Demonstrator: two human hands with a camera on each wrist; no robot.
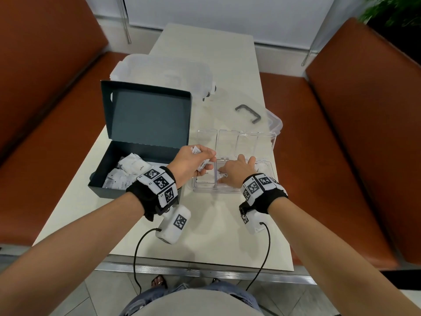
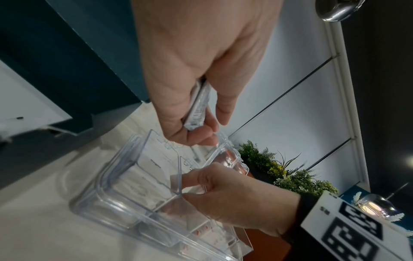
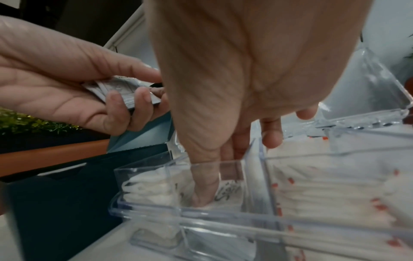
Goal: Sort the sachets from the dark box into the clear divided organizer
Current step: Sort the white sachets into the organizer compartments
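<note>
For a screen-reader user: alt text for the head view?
Left hand grips white sachets over a clear divided organizer; right hand reaches into one compartment. An open dark box of sachets sits to their left.

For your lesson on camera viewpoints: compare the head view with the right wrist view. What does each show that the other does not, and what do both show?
Head view only: the dark box's open lid and the loose sachets inside it, a grey handle, both wristbands.

Right wrist view only: red-printed sachets stacked in one compartment, and the right thumb pressing on a sachet.

Both: the left hand gripping a bunch of sachets, the right hand in the organizer.
</note>
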